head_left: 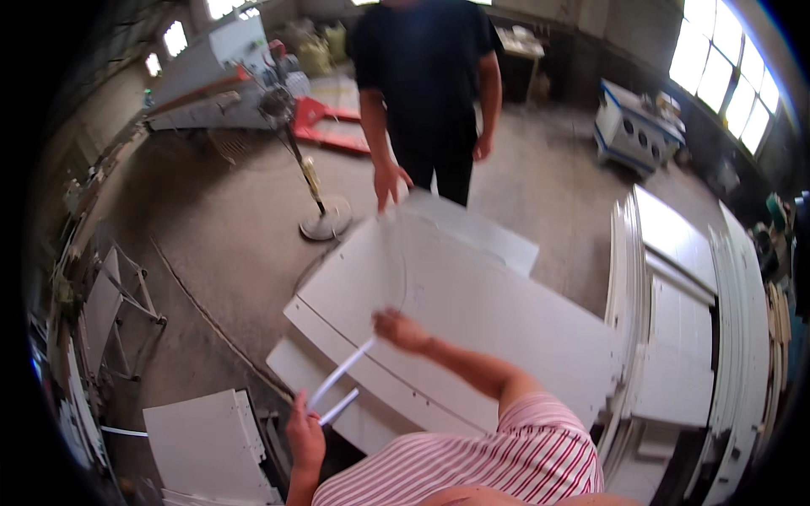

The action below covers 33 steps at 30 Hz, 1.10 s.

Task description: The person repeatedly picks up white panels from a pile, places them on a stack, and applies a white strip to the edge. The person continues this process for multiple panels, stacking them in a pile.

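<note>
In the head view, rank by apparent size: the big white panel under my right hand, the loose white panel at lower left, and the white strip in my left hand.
1. Big white panel, by far the largest.
2. Loose white panel, though it lies lower, so its true size is unsure.
3. White strip, thin and smallest.

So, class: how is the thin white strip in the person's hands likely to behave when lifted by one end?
The white strip is long and very narrow, so it probably flexes and droops. It is doubled back at the left hand, suggesting it bends without snapping. The right hand pinches it lightly, so it is likely light.
</note>
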Tool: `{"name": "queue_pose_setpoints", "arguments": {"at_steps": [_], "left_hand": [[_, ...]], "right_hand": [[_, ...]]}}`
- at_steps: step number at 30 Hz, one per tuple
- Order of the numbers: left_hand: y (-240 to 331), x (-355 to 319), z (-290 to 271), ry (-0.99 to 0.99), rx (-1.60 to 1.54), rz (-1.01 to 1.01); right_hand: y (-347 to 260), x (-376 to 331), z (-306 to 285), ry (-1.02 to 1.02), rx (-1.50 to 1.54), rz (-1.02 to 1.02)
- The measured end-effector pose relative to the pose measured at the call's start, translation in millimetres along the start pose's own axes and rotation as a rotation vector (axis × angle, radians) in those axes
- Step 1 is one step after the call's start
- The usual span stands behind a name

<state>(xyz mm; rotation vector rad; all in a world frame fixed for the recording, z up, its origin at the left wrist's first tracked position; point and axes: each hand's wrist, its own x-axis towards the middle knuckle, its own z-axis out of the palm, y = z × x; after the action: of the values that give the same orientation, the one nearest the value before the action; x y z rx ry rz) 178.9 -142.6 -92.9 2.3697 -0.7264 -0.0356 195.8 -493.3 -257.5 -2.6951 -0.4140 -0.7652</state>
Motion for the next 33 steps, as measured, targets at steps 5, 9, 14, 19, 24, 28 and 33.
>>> {"name": "queue_pose_setpoints", "arguments": {"at_steps": [5,9,14,19,24,28,33], "left_hand": [[20.9,-3.8,-7.1,0.037,-0.397,-0.244],[37.8,10.6,8.6,-0.004,-0.462,-0.319],[69.1,32.7,39.3,-0.11,-0.488,-0.354],[73.6,57.9,65.8,-0.085,-0.484,-0.324],[79.5,68.7,72.9,-0.106,-0.443,-0.347],[89.3,73.1,77.8,-0.123,-0.425,-0.355],[88.4,73.6,78.9,-0.13,-0.411,-0.354]], "right_hand": [[120.0,-29.7,-58.8,0.175,0.043,0.47],[204.7,-55.9,-115.6,0.31,-0.056,0.859],[291.3,-47.7,-155.9,0.666,0.025,0.97],[335.9,-50.0,-148.6,0.573,-0.053,1.013],[356.1,-42.4,-136.4,0.512,-0.085,0.996],[364.7,-46.0,-117.7,0.428,0.087,1.006],[358.4,-59.2,-85.8,0.418,0.197,1.035]]}}
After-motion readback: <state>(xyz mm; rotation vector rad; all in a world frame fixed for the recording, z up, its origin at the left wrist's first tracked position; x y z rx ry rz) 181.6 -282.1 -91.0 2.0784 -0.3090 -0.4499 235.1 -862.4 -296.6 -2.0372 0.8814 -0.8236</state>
